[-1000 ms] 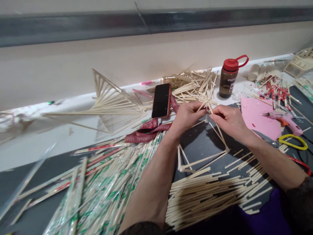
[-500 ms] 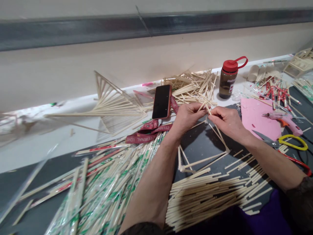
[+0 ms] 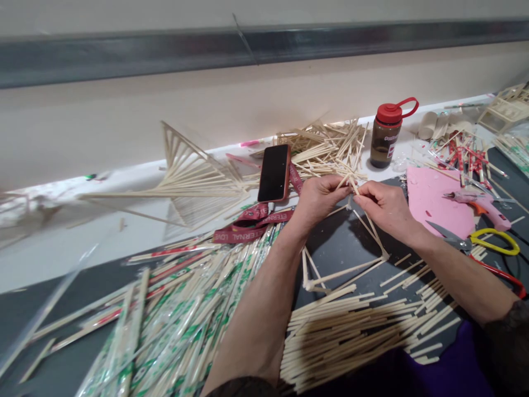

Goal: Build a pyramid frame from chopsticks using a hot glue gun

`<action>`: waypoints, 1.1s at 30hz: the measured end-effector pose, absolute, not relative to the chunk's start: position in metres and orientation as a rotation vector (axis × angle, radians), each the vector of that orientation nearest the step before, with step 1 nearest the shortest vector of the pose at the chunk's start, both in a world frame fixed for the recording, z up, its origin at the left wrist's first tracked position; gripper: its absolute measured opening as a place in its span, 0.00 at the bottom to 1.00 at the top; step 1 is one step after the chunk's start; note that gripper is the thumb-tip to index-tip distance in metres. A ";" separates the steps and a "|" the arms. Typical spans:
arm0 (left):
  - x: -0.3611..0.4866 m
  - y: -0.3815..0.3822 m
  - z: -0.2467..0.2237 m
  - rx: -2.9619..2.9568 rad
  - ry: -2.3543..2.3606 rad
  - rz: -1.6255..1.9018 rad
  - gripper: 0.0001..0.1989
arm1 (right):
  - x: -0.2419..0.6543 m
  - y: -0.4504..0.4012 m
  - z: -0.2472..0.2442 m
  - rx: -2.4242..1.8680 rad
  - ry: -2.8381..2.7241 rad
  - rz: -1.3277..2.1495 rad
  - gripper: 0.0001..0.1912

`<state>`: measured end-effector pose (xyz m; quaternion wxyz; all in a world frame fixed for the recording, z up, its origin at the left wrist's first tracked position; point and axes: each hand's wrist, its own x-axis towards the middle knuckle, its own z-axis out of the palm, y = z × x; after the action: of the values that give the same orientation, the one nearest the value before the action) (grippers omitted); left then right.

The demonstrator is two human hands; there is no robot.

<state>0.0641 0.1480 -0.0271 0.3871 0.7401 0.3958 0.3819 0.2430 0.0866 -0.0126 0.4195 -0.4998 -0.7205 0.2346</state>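
My left hand [image 3: 324, 197] and my right hand [image 3: 382, 205] meet at the far corner of a frame of wooden sticks [image 3: 347, 270]. Both are closed in a pinch, fingertips almost touching, each on a thin wooden stick at a joint where sticks cross. The frame's near corners, with whitish blobs on them, rest on the dark mat [image 3: 334, 242]. Fingers partly hide the joint. Close below the frame lies a pile of loose wooden sticks [image 3: 343, 336], partly under my shadow.
Wrapped chopsticks [image 3: 185, 314] cover the left front. A phone [image 3: 274, 173] and lanyard [image 3: 243, 229] lie left of my hands, a stick fan structure [image 3: 198, 171] beyond. Rightward are a bottle [image 3: 384, 138], pink sheet [image 3: 433, 193], glue gun [image 3: 490, 209] and scissors [image 3: 465, 241].
Almost nothing differs. Both hands keep the same pinch at the frame's far corner, and the whole view has shifted slightly.
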 end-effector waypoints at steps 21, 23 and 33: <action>0.065 0.147 -0.026 1.928 1.022 0.942 0.12 | 0.243 0.086 -0.012 -1.257 -1.800 0.596 0.10; 0.066 0.146 -0.026 1.958 1.037 0.933 0.11 | 0.243 0.086 -0.013 -1.264 -1.804 0.589 0.10; 0.067 0.146 -0.025 1.953 1.045 0.943 0.10 | 0.245 0.084 -0.013 -1.245 -1.816 0.546 0.11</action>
<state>0.0668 0.1456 -0.0253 0.3590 0.7572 0.4051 0.3655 0.2452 0.0838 -0.0130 0.4228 -0.4975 -0.7253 0.2183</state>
